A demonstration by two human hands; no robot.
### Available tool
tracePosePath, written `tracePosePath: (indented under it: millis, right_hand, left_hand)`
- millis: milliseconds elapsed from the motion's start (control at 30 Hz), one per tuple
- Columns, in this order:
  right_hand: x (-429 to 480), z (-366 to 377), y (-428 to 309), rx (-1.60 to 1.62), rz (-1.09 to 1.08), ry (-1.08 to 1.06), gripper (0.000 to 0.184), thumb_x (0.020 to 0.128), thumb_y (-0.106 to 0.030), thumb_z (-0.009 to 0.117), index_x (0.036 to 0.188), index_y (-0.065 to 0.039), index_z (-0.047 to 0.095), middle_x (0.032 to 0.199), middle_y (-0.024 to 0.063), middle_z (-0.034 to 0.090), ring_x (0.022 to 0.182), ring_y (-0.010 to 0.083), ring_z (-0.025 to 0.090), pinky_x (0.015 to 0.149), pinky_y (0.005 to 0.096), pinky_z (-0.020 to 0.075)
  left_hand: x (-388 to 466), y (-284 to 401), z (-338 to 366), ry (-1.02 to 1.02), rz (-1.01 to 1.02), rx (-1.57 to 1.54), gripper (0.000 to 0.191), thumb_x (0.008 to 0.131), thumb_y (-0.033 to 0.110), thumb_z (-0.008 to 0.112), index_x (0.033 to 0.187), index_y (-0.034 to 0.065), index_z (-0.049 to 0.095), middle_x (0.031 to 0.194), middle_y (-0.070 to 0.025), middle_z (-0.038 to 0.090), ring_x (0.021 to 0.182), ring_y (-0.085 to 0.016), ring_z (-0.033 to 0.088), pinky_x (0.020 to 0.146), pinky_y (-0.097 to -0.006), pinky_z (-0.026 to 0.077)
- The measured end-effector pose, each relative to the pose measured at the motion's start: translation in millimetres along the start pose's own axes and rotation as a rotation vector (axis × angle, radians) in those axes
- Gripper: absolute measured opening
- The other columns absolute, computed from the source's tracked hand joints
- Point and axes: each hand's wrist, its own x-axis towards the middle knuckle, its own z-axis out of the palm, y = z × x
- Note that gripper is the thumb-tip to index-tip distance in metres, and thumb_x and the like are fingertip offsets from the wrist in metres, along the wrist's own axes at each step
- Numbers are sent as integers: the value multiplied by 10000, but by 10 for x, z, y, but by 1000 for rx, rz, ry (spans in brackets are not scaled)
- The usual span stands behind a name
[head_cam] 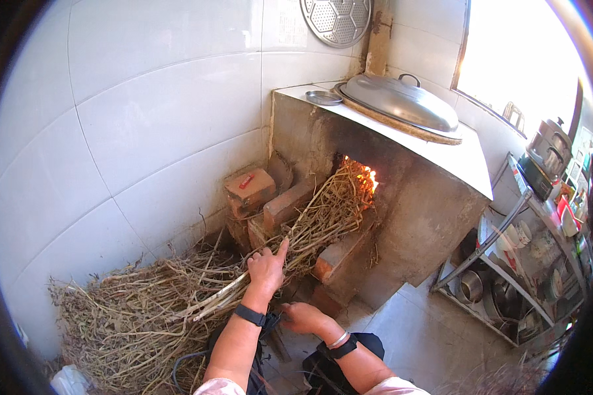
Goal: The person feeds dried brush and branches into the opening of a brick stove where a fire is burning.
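A bundle of dry plant stalks (326, 207) slants into the firebox opening of a masonry stove (415, 217), where flames (368, 177) burn at its far end. My left hand (267, 266) lies at the near end of these stalks, its index finger stretched towards the stove; whether it grips any stalk cannot be told. My right hand (301, 317) is lower and to the right, below the brick ledge, with fingers curled near a dark thing by my left wrist; its fingertips are partly hidden. A domed metal lid (402, 101) covers the pot set in the stove top.
A large heap of dry stalks (128, 326) fills the floor at left. Bricks (289, 202) flank the firebox mouth, one with a red lighter (247, 180) on it. A round metal tray (324, 98) sits on the stove top. A metal rack (511, 281) with pots stands at right.
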Motion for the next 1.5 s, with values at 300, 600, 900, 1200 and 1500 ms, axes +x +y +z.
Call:
tracePosePath:
  millis: [300, 600, 900, 1200, 1500]
  right_hand:
    - [-27, -63, -110, -24, 14, -20, 386, 761, -248, 638, 1002, 34, 531, 845, 246, 609, 842, 414, 583, 703, 478, 477]
    - [-11, 4, -176, -24, -1, -8, 383, 741, -235, 664, 982, 34, 538, 828, 235, 611, 829, 406, 590, 689, 475, 483]
    - [-40, 38, -159, -22, 31, 2, 356, 712, -207, 638, 985, -2, 535, 805, 217, 595, 806, 397, 580, 675, 461, 475]
    - [-24, 72, -144, -47, -2, -28, 425, 692, -192, 640, 1057, 1, 537, 843, 229, 603, 820, 394, 583, 692, 455, 477]
    - [-35, 45, -204, -53, 60, -84, 450, 699, -190, 644, 1084, 12, 528, 869, 228, 604, 845, 398, 576, 714, 455, 474]
  left_hand:
    - [-4, -3, -16, -27, 5, -4, 813, 677, 135, 690, 1385, 275, 314, 948, -173, 574, 846, -371, 581, 727, -462, 456]
    - [12, 2, -44, -137, -26, 3, 903, 650, 197, 757, 1403, 273, 265, 1025, -183, 561, 920, -393, 565, 775, -477, 455]
    - [22, 4, -50, -136, -21, 10, 926, 643, 210, 770, 1407, 273, 251, 1035, -182, 557, 925, -393, 566, 785, -487, 456]
    - [14, 5, -13, -84, -14, -39, 814, 681, 134, 689, 1387, 272, 308, 998, -177, 560, 905, -383, 562, 771, -478, 445]
    - [3, -9, 2, 30, 4, -3, 703, 720, 83, 624, 1353, 272, 384, 914, -158, 570, 816, -347, 578, 708, -449, 452]
